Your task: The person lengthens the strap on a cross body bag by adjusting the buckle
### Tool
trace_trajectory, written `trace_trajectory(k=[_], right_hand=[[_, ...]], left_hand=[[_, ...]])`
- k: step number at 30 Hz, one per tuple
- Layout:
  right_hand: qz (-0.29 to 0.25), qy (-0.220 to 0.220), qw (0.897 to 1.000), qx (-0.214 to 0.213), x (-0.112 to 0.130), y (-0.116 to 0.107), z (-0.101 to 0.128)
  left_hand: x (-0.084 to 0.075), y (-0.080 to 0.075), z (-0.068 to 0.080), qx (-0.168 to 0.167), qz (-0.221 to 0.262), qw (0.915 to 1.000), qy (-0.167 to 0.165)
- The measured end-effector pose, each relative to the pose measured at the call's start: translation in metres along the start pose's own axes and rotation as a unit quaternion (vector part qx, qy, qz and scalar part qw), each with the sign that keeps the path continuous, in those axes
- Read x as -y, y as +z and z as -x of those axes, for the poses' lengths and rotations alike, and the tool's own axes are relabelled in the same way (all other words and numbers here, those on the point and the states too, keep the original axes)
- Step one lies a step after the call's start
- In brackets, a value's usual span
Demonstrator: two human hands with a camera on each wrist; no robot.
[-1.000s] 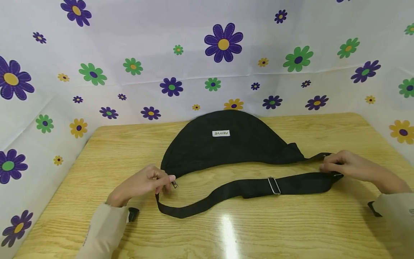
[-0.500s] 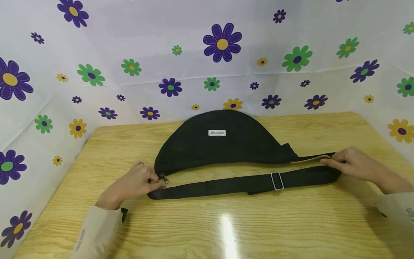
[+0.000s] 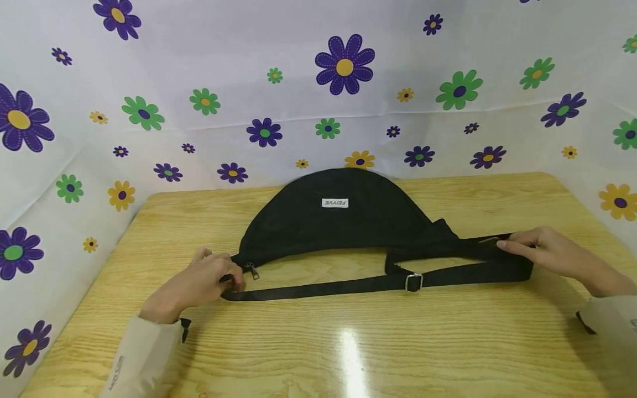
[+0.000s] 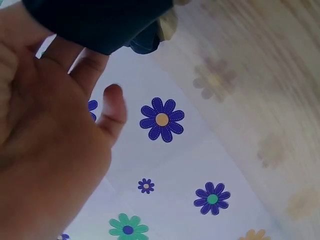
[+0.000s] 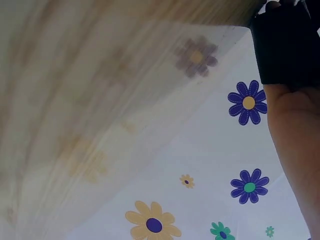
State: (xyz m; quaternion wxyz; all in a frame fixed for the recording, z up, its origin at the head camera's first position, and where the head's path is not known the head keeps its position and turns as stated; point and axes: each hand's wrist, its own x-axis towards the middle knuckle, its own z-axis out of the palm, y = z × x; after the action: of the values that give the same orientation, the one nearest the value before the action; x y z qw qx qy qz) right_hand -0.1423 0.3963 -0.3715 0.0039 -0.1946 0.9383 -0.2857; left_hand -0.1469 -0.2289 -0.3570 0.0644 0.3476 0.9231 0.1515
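Observation:
A black half-moon sling bag (image 3: 338,224) with a white label lies at the back of the table. Its strap (image 3: 323,289) runs along the front side, nearly straight, through a metal slider buckle (image 3: 413,282). At the bag's left end, near a zipper pull (image 3: 255,272), my left hand (image 3: 199,279) grips the strap with curled fingers. To the right, my right hand (image 3: 552,260) pinches the strap where it doubles back. Dark strap fabric crosses the fingers of the left hand (image 4: 55,125) in the left wrist view and covers part of the right hand (image 5: 295,120) in the right wrist view.
The wooden table (image 3: 278,354) stretches in front of the bag. Behind it and along both sides hangs a white cloth (image 3: 293,50) printed with flowers.
The strap's slack curve has been drawn straight, my left hand moving left with it. Beside the slider buckle, the strap's loose section has spread into a loop. The bag has shifted slightly left.

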Motion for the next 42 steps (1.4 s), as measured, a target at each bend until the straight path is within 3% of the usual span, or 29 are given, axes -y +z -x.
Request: trace_trajectory(k=[6, 12, 15, 22, 28, 34, 42], right_hand=[[-0.066, 0.007, 0.995, 0.068, -0.004, -0.006, 0.002], [-0.117, -0.028, 0.988, 0.098, -0.011, -0.012, 0.005], [-0.101, -0.04, 0.99, 0.09, -0.009, -0.012, 0.006], [0.0, -0.02, 0.994, 0.108, 0.002, -0.014, 0.009], [0.074, 0.002, 0.988, 0.137, 0.013, -0.012, 0.009], [0.074, 0.026, 0.987, 0.138, 0.018, -0.01, 0.008], [0.072, -0.073, 0.991, 0.085, 0.003, -0.007, 0.011]], left_hand=[[0.005, 0.0, -0.001, 0.001, 0.046, 0.9981, 0.042], [0.002, 0.002, 0.008, 0.021, 0.088, 0.9954, -0.033], [-0.001, 0.003, 0.012, 0.023, 0.094, 0.994, -0.051], [-0.02, 0.004, 0.004, 0.006, 0.068, 0.9977, 0.004], [-0.058, 0.017, -0.03, 0.025, 0.04, 0.9981, 0.041], [-0.107, 0.035, -0.081, 0.017, 0.001, 0.9987, 0.049], [-0.157, 0.055, -0.134, 0.009, -0.064, 0.9957, 0.066]])
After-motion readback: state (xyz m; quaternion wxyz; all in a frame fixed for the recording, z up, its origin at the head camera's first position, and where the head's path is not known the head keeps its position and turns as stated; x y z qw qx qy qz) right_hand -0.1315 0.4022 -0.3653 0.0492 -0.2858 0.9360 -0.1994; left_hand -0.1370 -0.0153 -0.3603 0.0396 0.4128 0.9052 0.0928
